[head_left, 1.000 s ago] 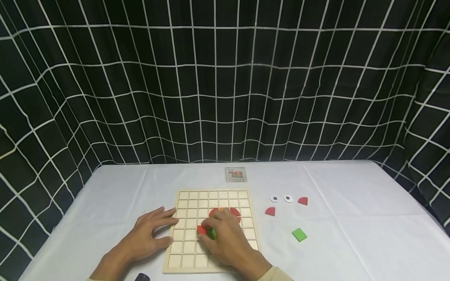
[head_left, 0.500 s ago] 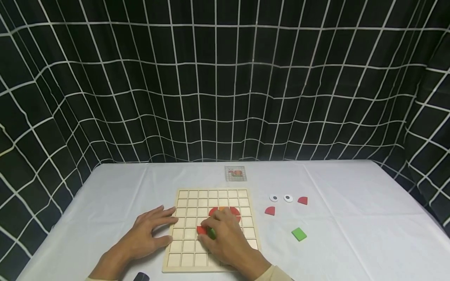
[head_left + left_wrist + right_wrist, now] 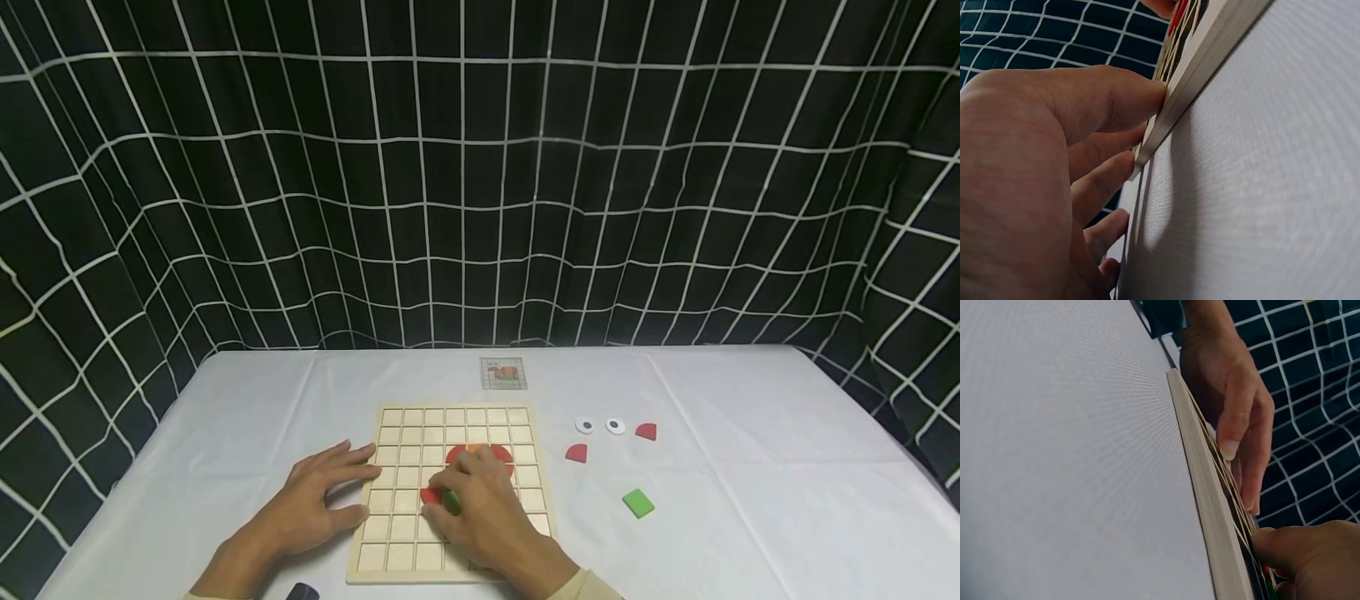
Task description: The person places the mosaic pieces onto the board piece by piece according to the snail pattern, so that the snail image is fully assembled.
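Observation:
A wooden grid board [image 3: 396, 527] lies on the table with red and orange pieces [image 3: 502, 452] in its upper right part, partly covered by my right hand [image 3: 483, 508]. That hand's thumb and index fingertips pinch a small red piece [image 3: 430, 496] at the board's middle. Within the curve of the same fingers a green piece [image 3: 452, 500] shows. My left hand [image 3: 307, 502] is spread at the board's left edge, fingertips and thumb touching the frame. In the left wrist view the thumb [image 3: 1138, 97] rests against the wooden rim [image 3: 1200, 56].
Right of the board lie two white eye discs [image 3: 584, 426], two red quarter pieces [image 3: 576, 452] and a green square [image 3: 638, 503]. A clear picture card [image 3: 503, 373] lies beyond the board. A dark object [image 3: 302, 592] is at the near edge. Black grid-patterned curtains surround the table.
The red piece at my right fingertips has turned slightly and sits a little lower, its visible outline changed. Both hands have kept nearly the same places.

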`<state>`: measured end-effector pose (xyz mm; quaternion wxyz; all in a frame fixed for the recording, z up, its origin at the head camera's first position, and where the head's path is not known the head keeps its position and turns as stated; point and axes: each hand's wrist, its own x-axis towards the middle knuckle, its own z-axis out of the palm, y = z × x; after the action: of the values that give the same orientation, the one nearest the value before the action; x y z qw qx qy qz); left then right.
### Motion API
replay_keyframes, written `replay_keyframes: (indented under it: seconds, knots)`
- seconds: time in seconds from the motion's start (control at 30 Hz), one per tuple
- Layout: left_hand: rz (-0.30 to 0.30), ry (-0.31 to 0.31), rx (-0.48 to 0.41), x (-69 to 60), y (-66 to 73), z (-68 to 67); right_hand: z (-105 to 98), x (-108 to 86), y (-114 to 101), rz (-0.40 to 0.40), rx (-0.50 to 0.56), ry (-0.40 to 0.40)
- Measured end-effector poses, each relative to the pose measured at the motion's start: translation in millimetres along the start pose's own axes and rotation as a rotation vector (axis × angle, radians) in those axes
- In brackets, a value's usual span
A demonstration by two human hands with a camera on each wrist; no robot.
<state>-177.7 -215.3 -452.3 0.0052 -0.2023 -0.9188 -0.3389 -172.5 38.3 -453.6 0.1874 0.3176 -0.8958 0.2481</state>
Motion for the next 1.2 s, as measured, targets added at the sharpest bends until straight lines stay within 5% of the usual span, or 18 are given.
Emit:
replay_keyframes:
  seconds: [0.47,0.97,1.2]
  knots:
    - [-0.008,0.003,-0.006,1.0,-1.8,0.8,-34,7.7,1,0.027,0.123,0.122]
    - [0.001,0.004,-0.003,1.7,-2.4,0.0,-103,-5.5,41,0.085,0.016,0.255]
    - [0.052,0.006,-0.014,0.3,-3.6,-1.0,-127,-19.4,64,0.098,-0.019,0.276]
